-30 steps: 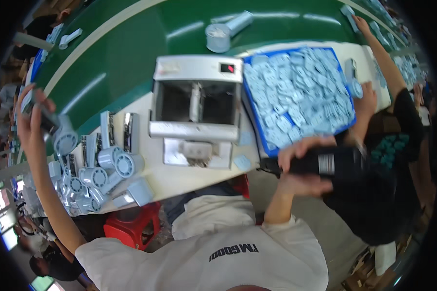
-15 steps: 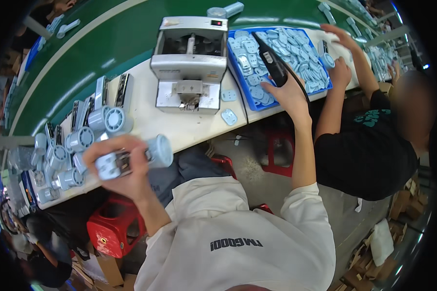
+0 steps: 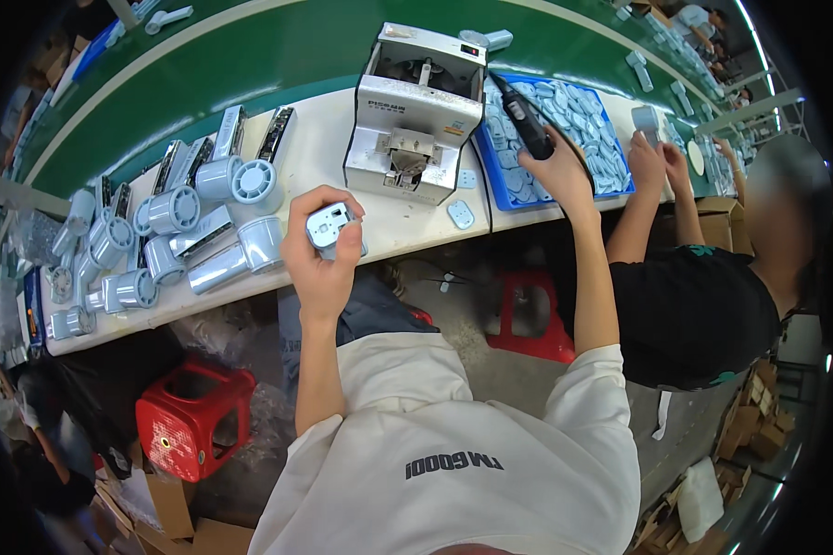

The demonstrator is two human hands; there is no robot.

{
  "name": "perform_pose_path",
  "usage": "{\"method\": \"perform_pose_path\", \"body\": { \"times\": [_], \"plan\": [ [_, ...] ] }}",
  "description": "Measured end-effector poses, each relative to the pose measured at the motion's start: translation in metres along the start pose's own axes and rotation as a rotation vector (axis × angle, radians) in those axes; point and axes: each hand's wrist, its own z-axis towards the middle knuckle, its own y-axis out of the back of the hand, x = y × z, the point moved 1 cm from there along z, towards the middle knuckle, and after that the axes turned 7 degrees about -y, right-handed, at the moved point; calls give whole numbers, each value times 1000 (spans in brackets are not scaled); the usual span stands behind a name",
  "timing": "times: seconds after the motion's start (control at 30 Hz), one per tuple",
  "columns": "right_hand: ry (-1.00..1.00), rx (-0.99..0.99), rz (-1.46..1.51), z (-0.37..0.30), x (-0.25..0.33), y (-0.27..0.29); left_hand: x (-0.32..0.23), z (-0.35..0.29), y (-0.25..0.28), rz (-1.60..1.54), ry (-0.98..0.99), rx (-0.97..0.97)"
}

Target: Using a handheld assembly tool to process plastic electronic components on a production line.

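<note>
My left hand [image 3: 317,254] is closed round a light-blue plastic housing [image 3: 329,224], its flat end plate with small holes turned up toward me. The rest of that housing is mostly hidden by my fingers. In my right hand [image 3: 562,174] is a black electric screwdriver [image 3: 528,125], its cord trailing past my wrist. The tool hangs over a blue tray [image 3: 502,190] heaped with light-blue plates [image 3: 578,120]. Between my hands stands a silver screw feeder [image 3: 407,111]. Two loose plates [image 3: 460,215] lie to its right.
Several light-blue fan-like housings [image 3: 173,211] are piled on the white table [image 3: 315,120] at left. Beyond runs a green conveyor belt [image 3: 278,55]. At right, a co-worker's hands [image 3: 657,159] hold a light-blue part. Red stools [image 3: 190,416] stand below the table.
My left hand has moved right, away from the pile, and the housing has turned from lying lengthwise to end-up. The screwdriver stays over the tray. The co-worker's hands have come together.
</note>
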Motion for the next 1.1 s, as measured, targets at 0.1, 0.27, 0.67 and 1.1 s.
{"method": "perform_pose_path", "body": {
  "times": [0.1,0.27,0.67,1.1],
  "plan": [
    [-44,48,310,-12,13,12,-4,-3,-4,-31,39,45],
    [18,267,1293,-72,76,24,-12,-4,-32,-115,88,285],
    [64,-200,1080,-86,79,-52,15,5,-54,-416,195,-50],
    [8,-74,396,-110,35,-63,3,-17,-30,-305,34,1]
  ]
}}
